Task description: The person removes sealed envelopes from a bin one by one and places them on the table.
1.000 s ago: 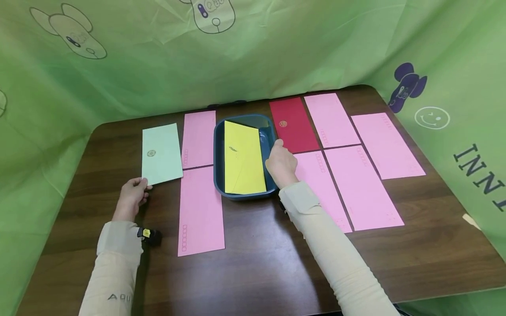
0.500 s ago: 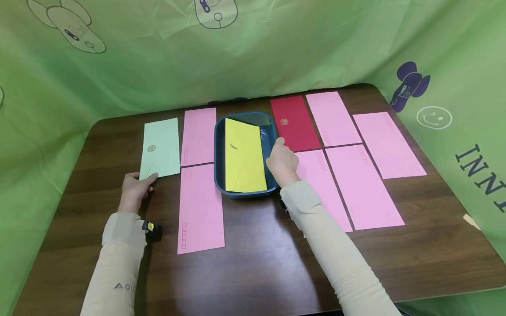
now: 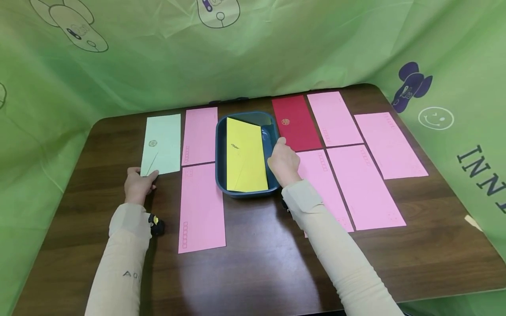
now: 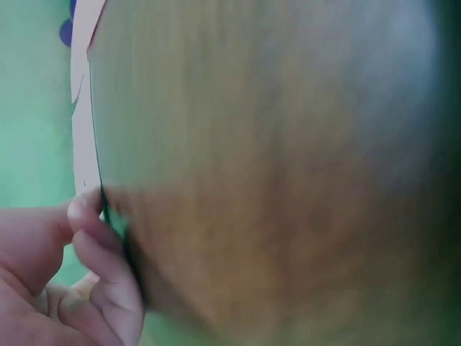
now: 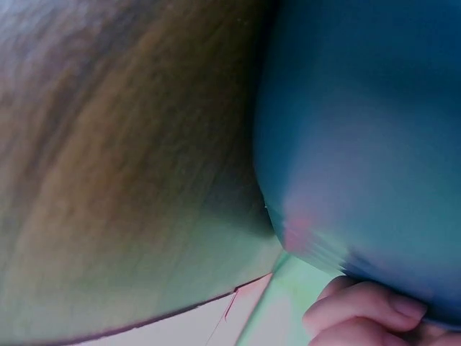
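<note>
My left hand pinches the near-left corner of a pale green envelope at the left of the table; its flap edge and small round emblem face up. In the left wrist view, thumb and fingers meet at the paper's edge. My right hand grips the right rim of a blue plastic basin, thumb up on the rim. Curled fingers show against the basin's outer wall in the right wrist view. Inside the basin lies a yellow envelope, tilted against it.
Two pink envelopes lie in a column left of the basin. To its right are a red envelope and several more pink envelopes. A green printed cloth hangs behind the brown wooden table.
The green envelope has slid away from me and straightened beside the pink column, with my left hand following. My left thumb now lies over its near edge. The right hand keeps its grip.
</note>
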Tool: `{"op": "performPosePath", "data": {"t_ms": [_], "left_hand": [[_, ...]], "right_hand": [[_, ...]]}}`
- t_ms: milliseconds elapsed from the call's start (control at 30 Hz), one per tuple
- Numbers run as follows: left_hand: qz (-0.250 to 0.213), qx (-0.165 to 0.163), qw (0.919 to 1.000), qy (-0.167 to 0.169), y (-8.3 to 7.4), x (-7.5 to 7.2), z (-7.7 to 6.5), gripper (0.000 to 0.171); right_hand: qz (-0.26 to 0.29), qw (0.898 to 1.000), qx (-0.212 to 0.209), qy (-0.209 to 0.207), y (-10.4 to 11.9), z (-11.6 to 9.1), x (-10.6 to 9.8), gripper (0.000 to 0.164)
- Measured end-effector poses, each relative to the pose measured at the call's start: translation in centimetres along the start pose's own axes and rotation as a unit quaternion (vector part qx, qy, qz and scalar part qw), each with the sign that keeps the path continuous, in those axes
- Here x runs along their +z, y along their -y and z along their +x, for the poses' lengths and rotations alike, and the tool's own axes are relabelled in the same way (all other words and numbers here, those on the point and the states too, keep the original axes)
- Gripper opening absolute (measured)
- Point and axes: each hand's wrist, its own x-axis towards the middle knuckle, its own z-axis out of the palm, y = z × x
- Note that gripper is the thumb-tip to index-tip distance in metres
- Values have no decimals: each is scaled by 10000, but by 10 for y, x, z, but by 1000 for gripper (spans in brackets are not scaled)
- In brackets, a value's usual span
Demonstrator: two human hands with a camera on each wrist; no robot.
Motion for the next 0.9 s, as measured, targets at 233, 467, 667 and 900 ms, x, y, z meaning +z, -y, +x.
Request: {"op": "performPosePath", "data": {"t_ms": [233, 467, 667, 900], "left_hand": [[-37, -132, 9992, 379, -2, -2, 6, 75], [49, -160, 9993, 349, -4, -2, 8, 74], [172, -170, 9996, 172, -6, 0, 5, 73], [384, -134, 9988, 277, -11, 0, 0, 70]], "right_hand": [[38, 10000, -20, -2, 0, 0, 1, 51], [0, 10000, -2, -6, 0, 0, 1, 55], [-22, 10000, -6, 38, 0, 1, 0, 58], [-6, 10000, -50, -46, 0, 0, 1, 51]]}}
